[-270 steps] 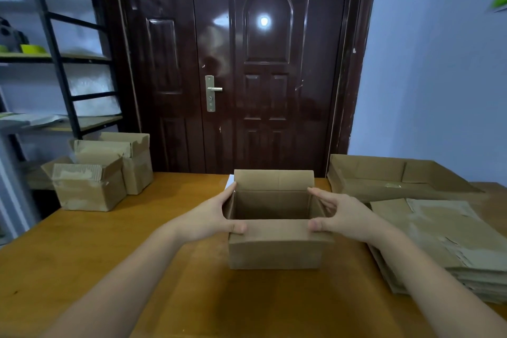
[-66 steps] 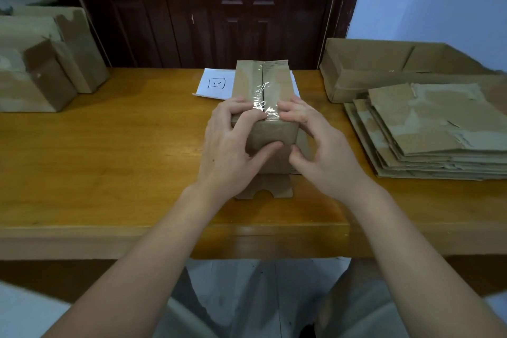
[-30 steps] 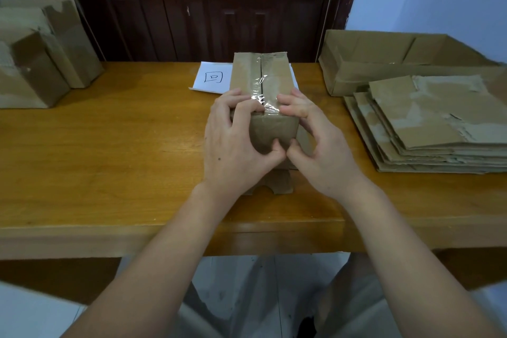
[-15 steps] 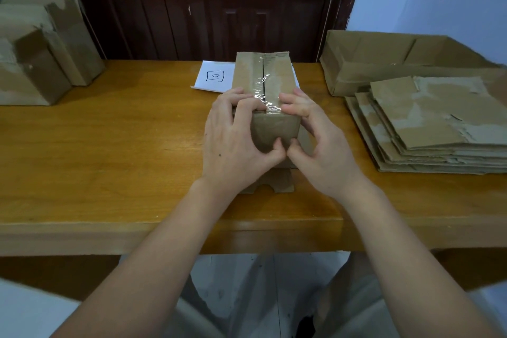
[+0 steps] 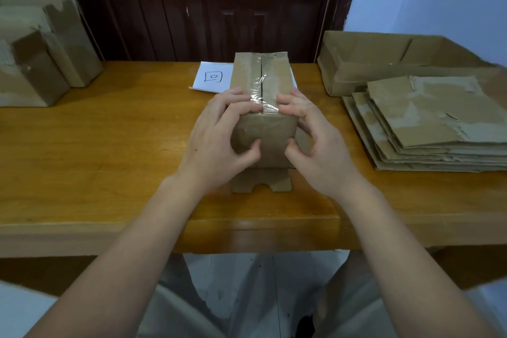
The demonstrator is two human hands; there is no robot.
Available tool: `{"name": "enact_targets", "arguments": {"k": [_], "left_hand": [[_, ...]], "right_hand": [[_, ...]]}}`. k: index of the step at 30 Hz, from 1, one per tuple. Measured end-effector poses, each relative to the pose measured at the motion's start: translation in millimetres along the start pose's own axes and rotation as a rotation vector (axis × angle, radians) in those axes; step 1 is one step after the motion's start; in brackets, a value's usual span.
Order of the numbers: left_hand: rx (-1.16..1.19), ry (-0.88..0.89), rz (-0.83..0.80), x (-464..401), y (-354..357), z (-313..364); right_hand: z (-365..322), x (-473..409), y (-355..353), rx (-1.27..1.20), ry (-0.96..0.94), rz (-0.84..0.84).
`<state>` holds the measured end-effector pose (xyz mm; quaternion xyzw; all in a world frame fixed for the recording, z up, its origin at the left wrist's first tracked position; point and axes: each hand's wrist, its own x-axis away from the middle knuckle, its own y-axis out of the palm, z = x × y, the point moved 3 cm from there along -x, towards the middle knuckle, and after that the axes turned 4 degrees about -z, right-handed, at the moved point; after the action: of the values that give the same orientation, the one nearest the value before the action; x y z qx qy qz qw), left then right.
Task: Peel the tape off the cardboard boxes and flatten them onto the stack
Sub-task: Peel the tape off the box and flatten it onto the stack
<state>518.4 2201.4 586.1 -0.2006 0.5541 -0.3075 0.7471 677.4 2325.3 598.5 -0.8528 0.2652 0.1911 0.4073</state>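
A small cardboard box (image 5: 264, 134) stands upside down in the middle of the wooden table (image 5: 109, 145), its flaps spread underneath. Clear tape (image 5: 262, 93) runs along the seam of its upturned bottom. My left hand (image 5: 219, 140) grips the box's near left corner, fingers curled over the top edge beside the tape, thumb on the front face. My right hand (image 5: 312, 140) grips the near right corner the same way, fingertips at the tape's near end. A stack of flattened boxes (image 5: 428, 123) lies to the right.
Two more made-up boxes (image 5: 41, 63) stand at the table's left end. A large shallow cardboard tray (image 5: 384, 63) sits behind the stack. A white sheet with a drawn square (image 5: 212, 77) lies behind the box. A dark door is beyond the table.
The box was upright and open nine seconds ago; now it is turned bottom up. Over the last second both hands stay on its near end, fingers shifting slightly at the tape.
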Motion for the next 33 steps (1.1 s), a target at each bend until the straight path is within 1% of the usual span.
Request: {"name": "enact_targets", "arguments": {"k": [3, 7, 13, 17, 20, 23, 27, 33], "left_hand": [[-0.013, 0.028, -0.028, -0.7, -3.9, -4.5], [-0.015, 0.032, 0.003, -1.6, -3.6, -3.6], [0.000, 0.024, -0.018, -1.9, -3.5, -4.7], [0.040, 0.000, 0.049, -0.3, 0.7, 1.9], [0.064, -0.056, 0.107, -0.2, 7.9, 8.7], [0.021, -0.082, 0.119, -0.9, 13.5, 12.2], [0.007, -0.055, 0.116, -1.3, 14.1, 10.1], [0.048, -0.062, 0.094, -0.9, 14.1, 7.7]], "right_hand": [[0.0, -0.4, 1.9, 0.002, -0.005, 0.003], [1.0, -0.1, 2.8, 0.005, -0.013, 0.011], [1.6, -0.3, 2.1, 0.002, -0.009, 0.009], [2.4, -0.1, 3.0, -0.004, -0.016, 0.015], [2.8, 0.2, 4.6, -0.021, -0.019, 0.021], [3.1, 0.2, 4.5, -0.037, -0.018, 0.028], [1.5, 0.3, 3.6, -0.036, -0.017, 0.024], [0.9, 1.2, 3.4, -0.040, 0.001, 0.019]]}}
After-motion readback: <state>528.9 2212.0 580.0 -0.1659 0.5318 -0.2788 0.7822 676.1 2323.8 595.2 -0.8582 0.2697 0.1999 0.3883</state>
